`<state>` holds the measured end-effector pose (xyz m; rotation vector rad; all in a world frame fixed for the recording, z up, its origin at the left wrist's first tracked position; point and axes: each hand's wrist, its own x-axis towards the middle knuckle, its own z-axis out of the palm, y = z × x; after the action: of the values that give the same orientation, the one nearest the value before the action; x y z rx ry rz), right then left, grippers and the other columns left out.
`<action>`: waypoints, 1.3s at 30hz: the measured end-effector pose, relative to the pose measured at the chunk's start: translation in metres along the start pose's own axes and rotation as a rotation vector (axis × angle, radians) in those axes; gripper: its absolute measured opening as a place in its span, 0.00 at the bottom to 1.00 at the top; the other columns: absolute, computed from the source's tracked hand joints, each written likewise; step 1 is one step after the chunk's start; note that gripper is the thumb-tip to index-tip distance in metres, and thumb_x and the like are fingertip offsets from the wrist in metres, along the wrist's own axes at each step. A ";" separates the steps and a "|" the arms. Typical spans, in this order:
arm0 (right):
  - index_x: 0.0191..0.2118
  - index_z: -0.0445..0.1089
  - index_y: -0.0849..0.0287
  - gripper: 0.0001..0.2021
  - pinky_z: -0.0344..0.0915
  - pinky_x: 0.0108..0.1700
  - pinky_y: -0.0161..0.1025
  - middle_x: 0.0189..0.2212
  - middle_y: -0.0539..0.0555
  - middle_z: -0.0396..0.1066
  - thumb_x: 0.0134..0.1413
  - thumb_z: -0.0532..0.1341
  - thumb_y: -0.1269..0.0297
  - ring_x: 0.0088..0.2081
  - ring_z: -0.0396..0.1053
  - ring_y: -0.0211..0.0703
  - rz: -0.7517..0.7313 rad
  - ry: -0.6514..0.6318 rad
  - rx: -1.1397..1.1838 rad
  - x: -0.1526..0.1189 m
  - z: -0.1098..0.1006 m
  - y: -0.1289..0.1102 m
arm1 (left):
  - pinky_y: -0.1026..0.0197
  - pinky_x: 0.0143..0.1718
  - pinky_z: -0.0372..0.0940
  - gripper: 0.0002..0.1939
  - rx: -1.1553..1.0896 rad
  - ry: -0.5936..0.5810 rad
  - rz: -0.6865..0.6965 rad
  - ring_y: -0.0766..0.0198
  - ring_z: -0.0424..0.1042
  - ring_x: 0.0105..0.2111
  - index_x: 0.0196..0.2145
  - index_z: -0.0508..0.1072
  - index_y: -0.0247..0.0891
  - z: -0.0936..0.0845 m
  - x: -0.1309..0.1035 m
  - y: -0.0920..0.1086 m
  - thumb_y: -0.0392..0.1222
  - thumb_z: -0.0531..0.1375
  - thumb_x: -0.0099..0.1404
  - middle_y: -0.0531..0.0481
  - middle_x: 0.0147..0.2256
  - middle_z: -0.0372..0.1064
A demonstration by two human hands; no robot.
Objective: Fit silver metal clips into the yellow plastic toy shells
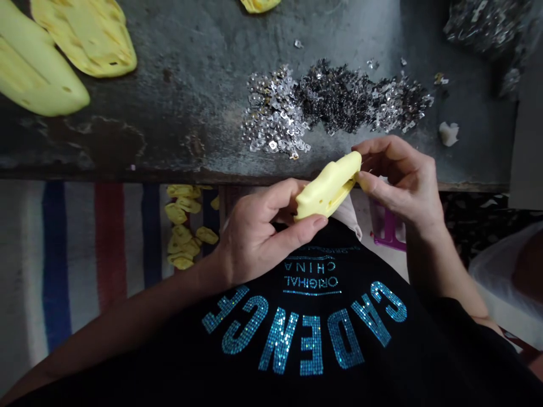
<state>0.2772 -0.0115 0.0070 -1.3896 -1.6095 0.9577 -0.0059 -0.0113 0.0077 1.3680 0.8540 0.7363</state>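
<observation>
A yellow plastic shell [330, 185] with small holes and a slot along its side is held above my lap, just off the table's front edge. My left hand [265, 229] grips its lower left end between thumb and fingers. At its upper right end, the thumb and fingertips of my right hand [396, 175] pinch near the slot; whether a small part is between them is hidden. Beyond my hands, a heap of small silvery and dark metal clips [339, 99] lies on the grey metal table [190, 62].
Larger yellow shells [91, 37] lie at the table's left. A clear bag of metal pieces [487, 22] sits at the back right, with a white scrap [448, 134] nearer. Below the edge are yellow pieces [182, 243] on striped cloth and a purple object [389, 229].
</observation>
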 end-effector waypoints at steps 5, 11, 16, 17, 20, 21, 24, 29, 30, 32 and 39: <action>0.51 0.82 0.48 0.17 0.83 0.45 0.47 0.43 0.51 0.82 0.64 0.78 0.47 0.40 0.80 0.47 -0.042 0.049 -0.045 -0.002 0.007 0.000 | 0.61 0.34 0.75 0.07 0.249 -0.077 0.311 0.62 0.82 0.37 0.42 0.77 0.42 0.000 0.009 0.004 0.41 0.72 0.74 0.47 0.51 0.86; 0.58 0.82 0.44 0.16 0.81 0.43 0.51 0.47 0.52 0.83 0.69 0.74 0.53 0.41 0.81 0.50 -0.254 0.214 0.005 -0.015 0.022 0.025 | 0.54 0.52 0.81 0.20 0.278 -0.239 0.377 0.51 0.86 0.53 0.41 0.72 0.41 -0.006 0.013 0.010 0.48 0.79 0.68 0.40 0.59 0.83; 0.60 0.81 0.39 0.15 0.80 0.46 0.59 0.45 0.55 0.83 0.72 0.70 0.51 0.43 0.81 0.58 -0.398 0.334 -0.066 -0.024 0.029 0.032 | 0.42 0.53 0.82 0.59 0.230 -0.334 0.230 0.43 0.82 0.54 0.74 0.67 0.45 -0.009 0.022 -0.001 0.61 0.85 0.52 0.37 0.64 0.74; 0.60 0.80 0.38 0.15 0.81 0.47 0.61 0.45 0.55 0.82 0.72 0.69 0.49 0.44 0.81 0.59 -0.415 0.345 -0.110 -0.026 0.029 0.031 | 0.39 0.57 0.82 0.64 0.251 -0.375 0.231 0.40 0.80 0.58 0.77 0.63 0.47 -0.008 0.025 -0.003 0.62 0.85 0.51 0.36 0.67 0.71; 0.61 0.77 0.37 0.16 0.80 0.44 0.63 0.42 0.56 0.81 0.74 0.66 0.45 0.42 0.81 0.61 -0.467 0.360 -0.224 -0.028 0.026 0.029 | 0.34 0.63 0.79 0.68 0.287 -0.466 0.262 0.34 0.76 0.66 0.80 0.62 0.51 -0.006 0.032 -0.003 0.62 0.85 0.49 0.36 0.72 0.65; 0.61 0.77 0.36 0.16 0.79 0.43 0.63 0.41 0.56 0.81 0.74 0.66 0.45 0.41 0.81 0.61 -0.478 0.362 -0.242 -0.028 0.025 0.028 | 0.34 0.64 0.79 0.67 0.288 -0.473 0.268 0.33 0.75 0.67 0.80 0.63 0.52 -0.005 0.033 -0.003 0.62 0.85 0.49 0.36 0.72 0.65; 0.62 0.77 0.37 0.16 0.78 0.42 0.62 0.41 0.56 0.81 0.75 0.66 0.46 0.40 0.80 0.60 -0.485 0.364 -0.238 -0.029 0.022 0.027 | 0.34 0.67 0.78 0.67 0.274 -0.461 0.288 0.33 0.75 0.68 0.80 0.65 0.50 -0.005 0.034 -0.003 0.63 0.85 0.49 0.37 0.72 0.67; 0.65 0.77 0.36 0.19 0.77 0.45 0.59 0.44 0.54 0.81 0.74 0.68 0.47 0.42 0.80 0.57 -0.540 0.354 -0.164 -0.027 0.019 0.031 | 0.37 0.72 0.76 0.66 0.227 -0.439 0.348 0.34 0.73 0.71 0.81 0.66 0.51 -0.009 0.032 -0.007 0.58 0.87 0.49 0.39 0.72 0.69; 0.66 0.77 0.37 0.20 0.77 0.45 0.58 0.44 0.54 0.80 0.73 0.69 0.46 0.42 0.80 0.57 -0.563 0.357 -0.149 -0.026 0.019 0.032 | 0.38 0.73 0.75 0.65 0.217 -0.436 0.355 0.35 0.73 0.71 0.80 0.67 0.52 -0.009 0.032 -0.008 0.58 0.87 0.50 0.39 0.71 0.69; 0.66 0.77 0.38 0.20 0.77 0.46 0.58 0.44 0.54 0.80 0.73 0.69 0.47 0.42 0.80 0.57 -0.557 0.371 -0.124 -0.026 0.022 0.032 | 0.39 0.75 0.74 0.63 0.185 -0.423 0.361 0.36 0.75 0.70 0.79 0.70 0.52 -0.010 0.032 -0.009 0.56 0.87 0.50 0.40 0.71 0.72; 0.53 0.77 0.43 0.14 0.80 0.43 0.45 0.43 0.50 0.78 0.68 0.75 0.49 0.40 0.79 0.46 -0.112 0.455 0.326 -0.025 0.059 0.027 | 0.48 0.54 0.87 0.43 -0.123 -0.066 0.357 0.45 0.86 0.57 0.74 0.75 0.53 -0.005 0.027 -0.025 0.49 0.81 0.65 0.41 0.68 0.78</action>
<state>0.2365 -0.0358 -0.0435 -1.1727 -1.1229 0.7319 0.0026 0.0118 -0.0200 1.4411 0.5075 0.9949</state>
